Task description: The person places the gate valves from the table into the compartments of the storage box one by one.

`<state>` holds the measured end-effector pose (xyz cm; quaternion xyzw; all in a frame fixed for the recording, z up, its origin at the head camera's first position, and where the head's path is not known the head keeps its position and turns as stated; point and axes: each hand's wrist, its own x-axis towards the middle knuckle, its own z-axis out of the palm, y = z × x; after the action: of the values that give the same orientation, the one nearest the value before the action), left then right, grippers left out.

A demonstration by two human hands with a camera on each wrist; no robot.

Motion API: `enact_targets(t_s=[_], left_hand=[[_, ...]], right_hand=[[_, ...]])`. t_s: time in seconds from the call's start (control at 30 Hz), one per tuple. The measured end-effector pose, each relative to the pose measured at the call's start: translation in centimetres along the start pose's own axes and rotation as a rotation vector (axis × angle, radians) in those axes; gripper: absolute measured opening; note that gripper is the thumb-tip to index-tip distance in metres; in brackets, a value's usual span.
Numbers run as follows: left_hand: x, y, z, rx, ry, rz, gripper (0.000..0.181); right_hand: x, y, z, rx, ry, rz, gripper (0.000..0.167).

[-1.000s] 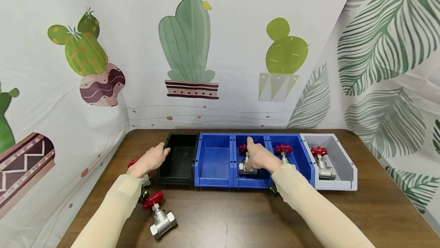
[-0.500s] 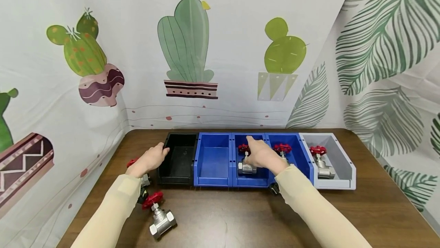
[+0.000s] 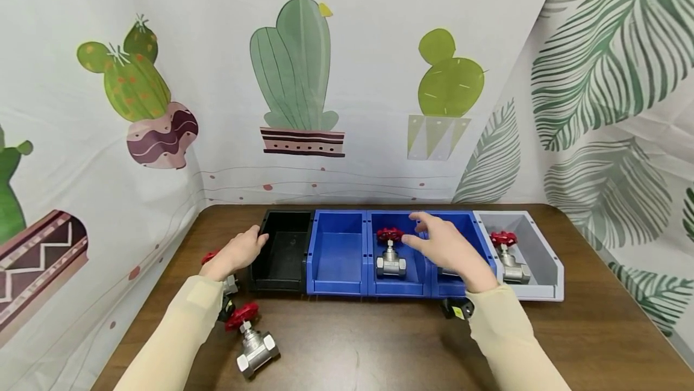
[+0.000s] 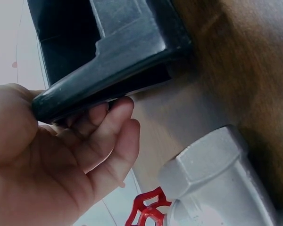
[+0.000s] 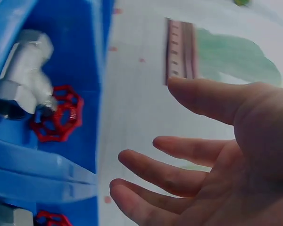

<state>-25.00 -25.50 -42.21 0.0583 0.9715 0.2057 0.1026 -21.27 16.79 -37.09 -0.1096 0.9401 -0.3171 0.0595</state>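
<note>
My left hand [image 3: 237, 255] grips the left rim of the black bin [image 3: 278, 285]; in the left wrist view the wall of the bin lies between the thumb side and the curled fingers [image 4: 121, 110]. Over the right-hand blue bins hovers my right hand [image 3: 447, 247], its fingers spread and holding nothing. Just left of it, a steel valve with a red handwheel [image 3: 391, 263] stands in the third bin from the left, also visible in the right wrist view. The right hand mostly hides the valve in the fourth bin, a blue one.
Another valve [image 3: 508, 267] stands in the grey bin [image 3: 544, 252] at the right end. On the table a valve [image 3: 255, 347] lies in front of the black bin, and one more is partly hidden behind the left wrist. The second bin [image 3: 340, 258] is blue. A printed curtain hangs behind.
My right hand has let go of the valve in the third bin and moved right, up and away from it. The left hand has stayed on the black bin.
</note>
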Motion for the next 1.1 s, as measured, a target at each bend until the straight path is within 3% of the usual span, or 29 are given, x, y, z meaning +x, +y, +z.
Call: enact_targets(t_s=[0.33,0.73,1.1], left_hand=[[0.2,-0.1,0.1,0.004,0.003,-0.003,0.050],[-0.2,0.3,-0.1,0.015,0.015,-0.010,0.044],[-0.1,0.4,-0.2,0.016,0.010,-0.002,0.043]], right_hand=[[-2.8,3.1,-3.8,0.057,0.157,-0.022,0.060],[-4.2,8.6,-7.0,0.118,0.236,0.006,0.059],[-6.1,13.7,-9.5,0.109,0.294,0.152,0.071]])
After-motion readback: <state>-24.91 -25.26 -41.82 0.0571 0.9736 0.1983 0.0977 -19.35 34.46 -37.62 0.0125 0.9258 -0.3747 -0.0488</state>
